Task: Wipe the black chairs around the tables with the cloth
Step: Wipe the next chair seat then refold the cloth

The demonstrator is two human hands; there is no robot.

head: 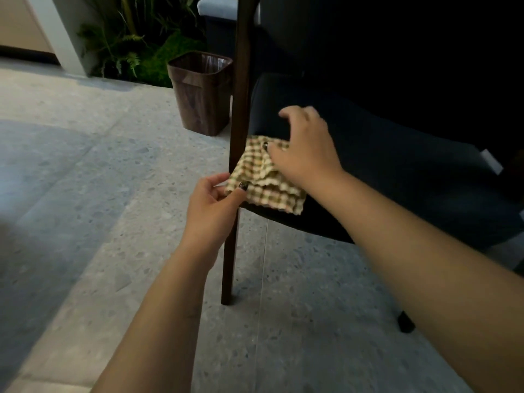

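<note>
Fingers of the left hand pinch the near left corner of the cloth, thumb on top and curled fingers beneath. This yellow, green and white checked cloth lies folded on the front left corner of the black chair seat, its near edge hanging just over the seat's rim. Over the cloth's far side the right hand rests with its heel and thumb on the fabric, while its fingers spread in a loose arch above the dark seat cushion, gripping nothing. No writing can be read; a small white tag shows at the seat's right side, too blurred to tell. A dark brown wooden post of the chair rises just left of the cloth, touching its edge. Behind it stands 1 brown waste bin with a clear liner, and green plants beyond. Underfoot is a grey speckled stone floor.
</note>
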